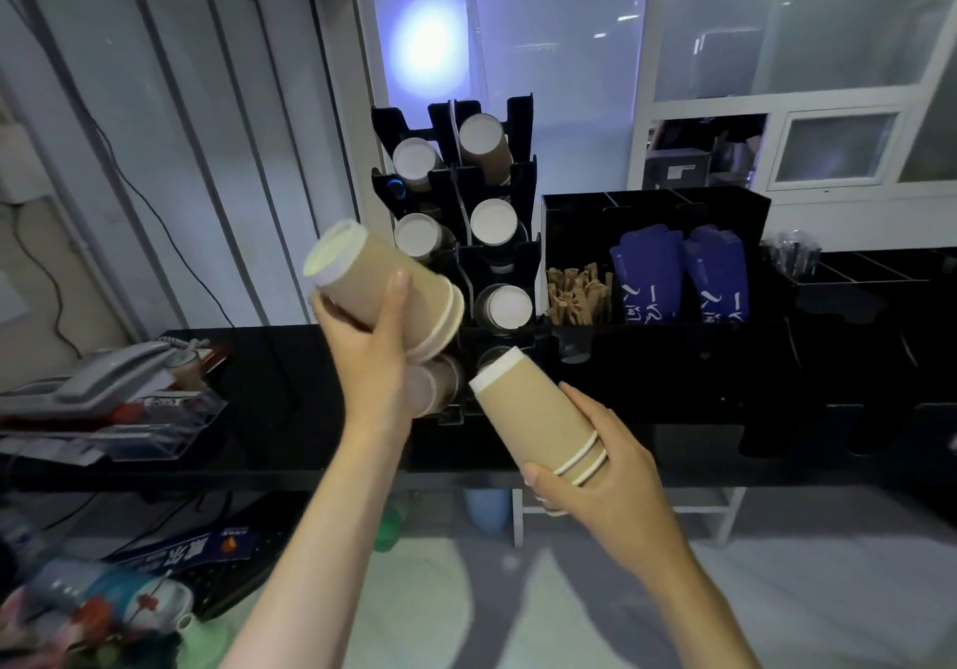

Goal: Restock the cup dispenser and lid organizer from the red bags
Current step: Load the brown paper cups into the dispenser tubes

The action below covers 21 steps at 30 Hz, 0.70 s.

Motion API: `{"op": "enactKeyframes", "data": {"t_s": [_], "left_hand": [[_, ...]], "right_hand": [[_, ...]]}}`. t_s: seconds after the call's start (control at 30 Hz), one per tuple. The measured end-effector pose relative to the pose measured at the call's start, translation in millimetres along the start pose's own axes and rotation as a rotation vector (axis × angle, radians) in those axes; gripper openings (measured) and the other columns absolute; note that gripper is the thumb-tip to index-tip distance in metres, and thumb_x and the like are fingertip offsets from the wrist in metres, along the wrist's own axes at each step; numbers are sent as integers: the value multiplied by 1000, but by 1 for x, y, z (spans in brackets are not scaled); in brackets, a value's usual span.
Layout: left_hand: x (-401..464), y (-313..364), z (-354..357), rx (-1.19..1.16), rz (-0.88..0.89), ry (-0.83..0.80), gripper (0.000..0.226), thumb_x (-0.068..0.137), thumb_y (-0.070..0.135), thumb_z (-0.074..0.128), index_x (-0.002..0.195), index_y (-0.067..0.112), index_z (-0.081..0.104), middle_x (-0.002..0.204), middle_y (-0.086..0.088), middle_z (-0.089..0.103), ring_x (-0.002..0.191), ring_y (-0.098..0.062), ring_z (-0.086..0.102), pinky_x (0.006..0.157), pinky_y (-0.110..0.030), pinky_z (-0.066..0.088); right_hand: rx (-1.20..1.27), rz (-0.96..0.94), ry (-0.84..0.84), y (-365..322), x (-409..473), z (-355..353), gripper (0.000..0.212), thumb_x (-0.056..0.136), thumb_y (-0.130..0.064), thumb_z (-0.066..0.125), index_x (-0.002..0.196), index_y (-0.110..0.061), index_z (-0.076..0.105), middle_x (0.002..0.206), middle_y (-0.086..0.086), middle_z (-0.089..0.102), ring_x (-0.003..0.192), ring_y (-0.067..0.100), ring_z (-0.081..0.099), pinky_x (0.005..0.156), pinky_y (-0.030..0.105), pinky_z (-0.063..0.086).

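A: Setting. A black counter crosses the middle of the frame before pale wall panels. What stands on it?

B: At centre, a black cup dispenser whose tiered slots hold brown paper cups lying on their sides, white bases outward. Right of it, an organizer with wooden stirrers and blue sleeves. At centre left, a grey telephone.

A: And the hands?

B: The left hand, left of centre, has fingers wrapped round a short stack of cups, tilted with its base toward the upper left. The right hand, lower centre, grips a second stack near the rims, its base aimed at the dispenser's lowest slot; whether it touches is unclear.
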State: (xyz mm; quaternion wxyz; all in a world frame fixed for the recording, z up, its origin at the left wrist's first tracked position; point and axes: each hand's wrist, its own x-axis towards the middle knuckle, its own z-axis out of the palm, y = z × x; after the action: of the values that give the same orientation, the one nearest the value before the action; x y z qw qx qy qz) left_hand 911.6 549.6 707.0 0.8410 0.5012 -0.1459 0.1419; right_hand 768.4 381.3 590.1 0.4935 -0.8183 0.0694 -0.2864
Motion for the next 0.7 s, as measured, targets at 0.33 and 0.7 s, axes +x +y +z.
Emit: {"op": "enactKeyframes", "data": {"t_s": [0.33,0.7], "left_hand": [[109,1,22,324,367,-156,91,77,14,93,144,21,31,141,7,45,130,-6,52,104,-36,56],[130,-10,27,665,433,-317,88,74,26,93,142,42,40,121,43,48,117,-6,54,100,-38,54]], "right_hand": [[74,38,104,7,6,-8,86,65,-63,87,142,-51,52,131,-22,59,116,9,64,87,42,62],[35,32,90,10,2,-20,89,63,-71,82,144,-53,48,134,-27,56,117,0,59,85,30,62]]}}
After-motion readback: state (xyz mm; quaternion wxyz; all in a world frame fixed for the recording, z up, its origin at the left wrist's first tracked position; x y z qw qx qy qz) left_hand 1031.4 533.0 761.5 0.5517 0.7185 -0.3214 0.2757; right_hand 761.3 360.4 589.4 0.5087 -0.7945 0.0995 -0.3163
